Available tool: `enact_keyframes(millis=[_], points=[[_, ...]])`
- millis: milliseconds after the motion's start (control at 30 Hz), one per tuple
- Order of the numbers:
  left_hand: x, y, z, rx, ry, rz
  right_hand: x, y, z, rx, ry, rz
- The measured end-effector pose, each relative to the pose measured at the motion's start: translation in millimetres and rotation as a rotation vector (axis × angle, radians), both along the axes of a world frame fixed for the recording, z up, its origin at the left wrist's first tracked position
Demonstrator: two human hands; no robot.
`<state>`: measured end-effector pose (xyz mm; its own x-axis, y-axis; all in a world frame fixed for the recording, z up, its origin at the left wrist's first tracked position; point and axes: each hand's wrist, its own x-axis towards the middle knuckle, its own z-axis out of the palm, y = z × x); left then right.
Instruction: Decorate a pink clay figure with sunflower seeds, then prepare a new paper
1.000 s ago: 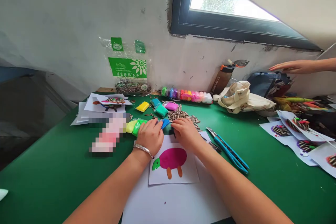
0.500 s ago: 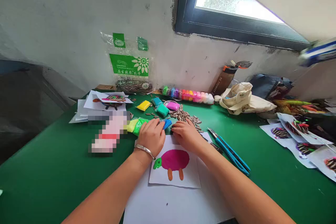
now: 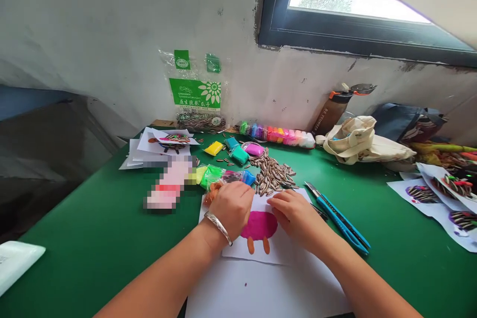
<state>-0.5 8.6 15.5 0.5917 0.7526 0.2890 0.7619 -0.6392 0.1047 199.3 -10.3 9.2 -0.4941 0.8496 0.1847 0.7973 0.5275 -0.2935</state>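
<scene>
A small paper sheet [image 3: 238,254] bears a flat animal picture with a magenta body [image 3: 261,226] and two orange-brown legs [image 3: 266,245]. My left hand [image 3: 233,208], a silver bangle at its wrist, is over the left of the picture and covers its green head; its fingers are curled in and what they hold is hidden. My right hand [image 3: 296,211] is at the sheet's right side, fingers bent and close together near the body's upper right; I cannot make out anything in them. Striped sunflower seeds [image 3: 274,176] lie heaped just beyond both hands.
Bagged coloured clay [image 3: 213,177] lies behind my left hand. A blue utility knife [image 3: 339,218] lies to the right. Paper pictures [image 3: 169,140] are stacked at the left, more [image 3: 425,194] at the right. A seed bag [image 3: 196,94], bottle [image 3: 331,112] and cloth bag [image 3: 352,141] stand by the wall.
Both hands have drawn back from the seed heap to over the picture. My left hand now covers the green head, and an orange-brown clay bag shows behind it. The view has shifted left.
</scene>
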Motion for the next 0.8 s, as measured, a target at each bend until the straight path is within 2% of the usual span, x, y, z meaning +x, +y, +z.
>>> enact_keyframes(millis=[67, 233, 500, 667, 800], points=[[2, -3, -0.2, -0.069, 0.075, -0.012, 4, 3, -4.7, -0.011, -0.012, -0.022], [2, -6, -3.2, -0.112, 0.158, -0.053, 5, 8, -11.2, -0.004, -0.029, -0.033], [3, -7, 3.0, -0.166, 0.265, -0.043, 6, 16, -14.0, 0.033, -0.016, -0.08], [3, -6, 5.6, -0.209, 0.289, -0.015, -6, 29, -8.3, 0.093, -0.025, -0.084], [0, -2, 4.8, -0.204, 0.277, 0.015, -20, 42, -6.4, 0.098, -0.135, -0.113]])
